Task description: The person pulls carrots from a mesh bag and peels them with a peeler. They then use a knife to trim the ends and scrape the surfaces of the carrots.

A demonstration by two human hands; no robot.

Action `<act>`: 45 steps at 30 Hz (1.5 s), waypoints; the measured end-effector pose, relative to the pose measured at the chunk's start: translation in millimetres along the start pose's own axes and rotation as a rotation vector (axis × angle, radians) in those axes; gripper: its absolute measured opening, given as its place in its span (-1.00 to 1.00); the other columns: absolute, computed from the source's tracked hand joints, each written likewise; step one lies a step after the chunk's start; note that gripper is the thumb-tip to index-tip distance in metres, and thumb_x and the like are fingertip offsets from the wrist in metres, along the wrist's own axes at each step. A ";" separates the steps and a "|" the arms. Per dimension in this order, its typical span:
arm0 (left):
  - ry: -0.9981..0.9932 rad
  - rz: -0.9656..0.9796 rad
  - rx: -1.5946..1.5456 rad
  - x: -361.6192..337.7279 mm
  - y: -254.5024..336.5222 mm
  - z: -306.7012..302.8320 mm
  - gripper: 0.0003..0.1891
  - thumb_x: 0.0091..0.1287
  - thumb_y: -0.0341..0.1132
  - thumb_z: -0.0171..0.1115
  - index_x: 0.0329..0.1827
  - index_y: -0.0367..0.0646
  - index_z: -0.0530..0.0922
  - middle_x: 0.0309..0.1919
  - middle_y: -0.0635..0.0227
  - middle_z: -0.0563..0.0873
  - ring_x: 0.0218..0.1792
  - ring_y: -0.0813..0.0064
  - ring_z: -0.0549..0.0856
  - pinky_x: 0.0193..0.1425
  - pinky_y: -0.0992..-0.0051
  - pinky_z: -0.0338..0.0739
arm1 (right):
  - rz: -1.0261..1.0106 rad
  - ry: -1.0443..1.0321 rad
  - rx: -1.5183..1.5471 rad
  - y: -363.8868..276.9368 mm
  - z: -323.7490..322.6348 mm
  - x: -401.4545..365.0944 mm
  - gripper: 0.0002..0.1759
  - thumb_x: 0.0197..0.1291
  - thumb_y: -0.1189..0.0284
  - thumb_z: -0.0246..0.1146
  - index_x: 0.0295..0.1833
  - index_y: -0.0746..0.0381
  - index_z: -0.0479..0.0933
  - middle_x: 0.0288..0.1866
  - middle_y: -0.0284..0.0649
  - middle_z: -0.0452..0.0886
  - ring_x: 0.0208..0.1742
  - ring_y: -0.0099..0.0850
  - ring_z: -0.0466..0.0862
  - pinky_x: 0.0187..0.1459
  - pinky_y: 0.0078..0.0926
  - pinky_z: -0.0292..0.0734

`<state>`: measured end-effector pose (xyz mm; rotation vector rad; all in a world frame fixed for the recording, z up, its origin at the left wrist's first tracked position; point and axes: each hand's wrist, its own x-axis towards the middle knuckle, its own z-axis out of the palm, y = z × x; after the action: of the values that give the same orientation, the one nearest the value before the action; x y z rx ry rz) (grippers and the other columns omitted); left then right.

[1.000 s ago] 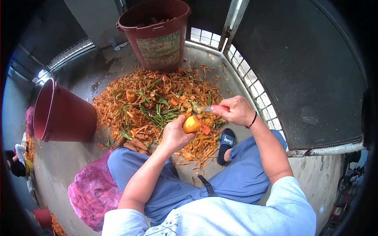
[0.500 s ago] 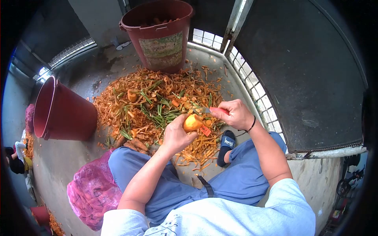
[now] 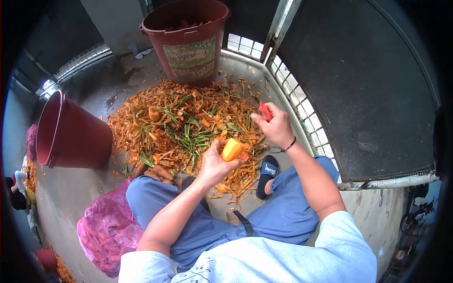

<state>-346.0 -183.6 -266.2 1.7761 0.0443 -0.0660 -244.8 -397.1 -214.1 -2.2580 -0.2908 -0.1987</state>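
Note:
My left hand (image 3: pixel 216 164) is closed around a thick, peeled carrot (image 3: pixel 231 149), bright yellow-orange, over the near side of the peelings. Up and to the right, my right hand (image 3: pixel 277 126) grips a knife (image 3: pixel 265 111) by its red handle. Its blade points up and away and shows only as a short dark sliver. The knife and the carrot are apart. Below both hands spreads a heap of carrot peelings (image 3: pixel 137 115) with green stalks (image 3: pixel 188 134) and cut-off ends mixed in. A small red-orange piece (image 3: pixel 244 156) shows just beside the held carrot.
A large maroon bin (image 3: pixel 193 52) with carrots inside stands behind the heap. Another maroon bin (image 3: pixel 87 137) lies tilted at the left. Unpeeled carrots (image 3: pixel 160 172) and a pink mesh sack (image 3: pixel 111 228) sit by my left knee. A barred gate (image 3: pixel 302 99) runs along the right.
My right hand has moved up and away from the carrot, and the knife now points upward instead of leftward. The carrot has turned more upright in my left hand.

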 end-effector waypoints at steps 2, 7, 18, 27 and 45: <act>0.029 0.104 0.021 -0.7 -9.0 2.1 -0.35 0.10 -0.23 0.68 0.18 -0.34 0.54 -0.14 0.27 0.75 -0.29 0.59 0.71 -0.25 0.58 0.63 | -0.076 -0.083 0.074 5.9 -2.9 2.3 -0.57 0.29 0.10 0.49 -0.08 0.28 0.66 -0.48 -0.13 0.62 -0.47 -0.38 0.63 -0.34 -0.32 0.53; -0.105 -0.255 -0.515 -3.8 11.8 -7.1 -0.54 0.36 -0.29 0.48 0.20 -0.27 0.49 -0.25 0.33 0.71 -0.52 0.62 0.64 -0.55 0.58 0.51 | -0.218 -0.374 0.042 -11.2 -13.1 -8.2 -0.64 0.26 0.19 0.52 -0.10 0.28 0.74 -0.37 -0.12 0.72 -0.41 -0.38 0.68 -0.29 -0.41 0.58; -0.102 -0.232 -0.716 -0.4 13.5 -7.2 -0.50 0.32 -0.44 0.50 0.18 -0.21 0.37 -0.29 0.35 0.68 -0.57 0.57 0.64 -0.67 0.56 0.47 | -0.427 -0.426 -0.267 -32.6 -12.0 -17.2 -0.45 0.24 -0.12 0.40 -0.47 0.16 0.62 -0.52 -0.15 0.66 -0.45 -0.10 0.70 -0.42 -0.15 0.56; -0.130 -0.234 -0.674 -1.8 16.6 -8.8 -0.51 0.30 -0.46 0.49 0.15 -0.19 0.36 -0.31 0.38 0.65 -0.61 0.63 0.59 -0.67 0.59 0.43 | -0.355 -0.334 -0.274 -24.7 -21.8 -9.2 -0.44 0.24 -0.14 0.41 -0.46 0.16 0.66 -0.52 -0.13 0.67 -0.44 -0.10 0.72 -0.39 -0.16 0.56; -0.042 -0.135 -0.555 3.6 18.6 -7.2 -0.50 0.28 -0.49 0.47 0.17 -0.23 0.35 -0.34 0.40 0.65 -0.62 0.71 0.52 -0.62 0.65 0.37 | -0.273 -0.337 -0.308 -24.9 -21.9 -12.2 -0.53 0.25 -0.05 0.45 -0.30 0.19 0.76 -0.52 -0.06 0.66 -0.45 -0.07 0.70 -0.38 -0.18 0.54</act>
<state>-341.1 -180.4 -246.8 1.2149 0.1393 -0.1712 -264.4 -399.9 -184.9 -2.5478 -0.7965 -0.0009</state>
